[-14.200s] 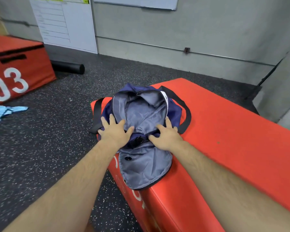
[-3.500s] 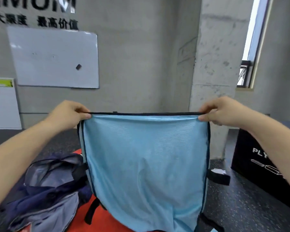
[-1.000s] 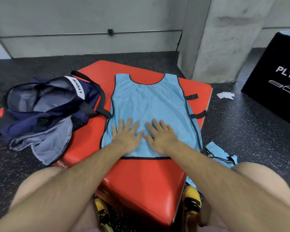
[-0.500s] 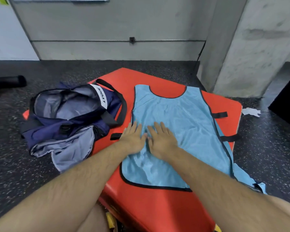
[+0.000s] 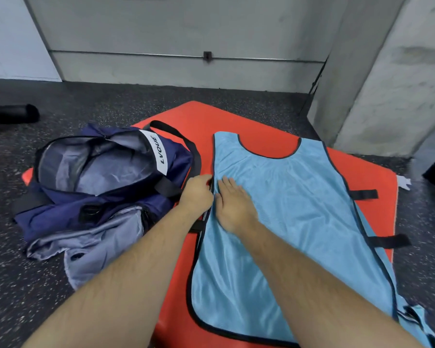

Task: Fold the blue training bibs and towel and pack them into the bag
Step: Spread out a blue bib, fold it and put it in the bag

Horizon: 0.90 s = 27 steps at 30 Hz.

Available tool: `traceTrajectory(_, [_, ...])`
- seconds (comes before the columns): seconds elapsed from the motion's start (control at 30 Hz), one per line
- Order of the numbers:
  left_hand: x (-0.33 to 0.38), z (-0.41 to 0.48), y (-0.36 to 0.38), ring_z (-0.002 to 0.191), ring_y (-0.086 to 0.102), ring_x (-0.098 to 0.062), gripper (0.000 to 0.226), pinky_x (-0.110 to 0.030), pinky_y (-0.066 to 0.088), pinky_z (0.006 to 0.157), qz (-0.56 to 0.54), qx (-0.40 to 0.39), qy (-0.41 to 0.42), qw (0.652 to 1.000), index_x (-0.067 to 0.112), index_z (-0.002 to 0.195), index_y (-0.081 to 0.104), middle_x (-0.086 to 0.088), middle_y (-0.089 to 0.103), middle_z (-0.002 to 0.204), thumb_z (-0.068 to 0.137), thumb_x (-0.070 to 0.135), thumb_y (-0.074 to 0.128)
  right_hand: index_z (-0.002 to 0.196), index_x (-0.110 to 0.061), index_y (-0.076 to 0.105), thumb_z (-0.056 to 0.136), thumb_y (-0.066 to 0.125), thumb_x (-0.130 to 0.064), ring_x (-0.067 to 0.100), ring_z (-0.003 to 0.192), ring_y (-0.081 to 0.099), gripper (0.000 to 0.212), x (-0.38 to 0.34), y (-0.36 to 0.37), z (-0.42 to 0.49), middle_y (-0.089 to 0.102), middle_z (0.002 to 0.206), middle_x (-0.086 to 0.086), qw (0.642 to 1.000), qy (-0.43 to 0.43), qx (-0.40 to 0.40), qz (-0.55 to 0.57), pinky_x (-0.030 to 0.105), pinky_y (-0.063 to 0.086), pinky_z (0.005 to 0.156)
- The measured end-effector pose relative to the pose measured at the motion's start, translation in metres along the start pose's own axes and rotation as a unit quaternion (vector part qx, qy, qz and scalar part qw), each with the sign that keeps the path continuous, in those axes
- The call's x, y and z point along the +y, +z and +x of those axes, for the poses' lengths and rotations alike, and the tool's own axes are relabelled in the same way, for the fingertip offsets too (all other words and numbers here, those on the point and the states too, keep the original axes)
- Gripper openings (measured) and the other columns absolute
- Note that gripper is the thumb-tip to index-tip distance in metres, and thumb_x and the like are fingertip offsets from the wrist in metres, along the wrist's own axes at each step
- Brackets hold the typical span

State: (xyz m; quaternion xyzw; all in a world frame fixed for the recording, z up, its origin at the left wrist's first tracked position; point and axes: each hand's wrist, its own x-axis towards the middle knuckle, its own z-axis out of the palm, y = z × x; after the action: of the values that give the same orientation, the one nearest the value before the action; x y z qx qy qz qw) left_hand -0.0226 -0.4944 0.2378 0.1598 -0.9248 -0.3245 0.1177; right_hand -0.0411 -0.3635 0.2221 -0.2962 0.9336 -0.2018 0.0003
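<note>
Bib [image 5: 286, 209] edge pinched in left hand [image 5: 197, 194] grip, right hand [image 5: 232, 204] spread flat on it, bag [image 5: 178, 159] gaping open alongside.

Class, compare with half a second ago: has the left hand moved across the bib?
Yes. The left hand has slid left, from near the middle of the bib to its left edge, toward the bag.

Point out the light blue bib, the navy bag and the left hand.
light blue bib [image 5: 286, 217], head view, middle of front panel.
navy bag [image 5: 93, 169], head view, grey lining inside open mouth.
left hand [image 5: 197, 193], head view, back of the hand.
</note>
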Motion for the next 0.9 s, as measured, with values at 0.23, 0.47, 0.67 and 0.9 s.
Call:
traceTrajectory(0.23, [-0.003, 0.011, 0.012, 0.120, 0.059, -0.028, 0.060, -0.043, 0.046, 0.104, -0.052, -0.020, -0.028, 0.998, 0.024, 0.132, 0.059, -0.010, 0.067, 0.125, 0.075, 0.031, 0.041, 0.158, -0.012, 0.016, 0.105, 0.024, -0.025, 0.018, 0.153, 0.010, 0.055, 0.003, 0.000, 0.000, 0.018, 0.165, 0.003, 1.000, -0.015, 0.008, 0.000, 0.035, 0.005, 0.125])
traceTrajectory(0.47, [0.012, 0.007, 0.000, 0.109, 0.049, -0.032, 0.044, -0.045, 0.044, 0.096, 0.021, 0.039, 0.029, 0.999, 0.016, 0.123, 0.062, -0.010, 0.059, 0.116, 0.083, 0.003, 0.048, 0.160, -0.017, 0.013, 0.105, 0.023, -0.027, 0.017, 0.153, 0.007, 0.057, 0.003, -0.001, 0.000, 0.015, 0.166, -0.001, 1.000, -0.020, 0.007, 0.010, 0.033, 0.003, 0.125])
traceTrajectory(0.67, [0.025, 0.004, -0.016, 0.114, 0.045, -0.033, 0.048, -0.039, 0.034, 0.090, 0.171, 0.190, 0.055, 0.965, 0.013, 0.124, 0.060, -0.011, 0.050, 0.129, 0.078, -0.001, 0.054, 0.158, -0.034, 0.014, 0.102, 0.019, -0.051, 0.018, 0.154, -0.004, 0.059, 0.004, 0.002, -0.001, 0.005, 0.167, 0.000, 0.999, -0.010, -0.029, -0.026, 0.036, -0.004, 0.124])
traceTrajectory(0.9, [0.046, -0.017, 0.029, 0.116, 0.053, -0.025, 0.028, -0.034, 0.032, 0.113, -0.131, -0.026, 0.003, 0.991, 0.005, 0.112, 0.060, -0.012, 0.060, 0.119, 0.101, 0.014, 0.035, 0.159, -0.017, -0.009, 0.096, 0.035, -0.043, 0.020, 0.153, -0.012, 0.081, 0.006, -0.005, 0.002, -0.008, 0.166, 0.003, 0.987, -0.020, -0.088, -0.134, 0.038, -0.004, 0.125])
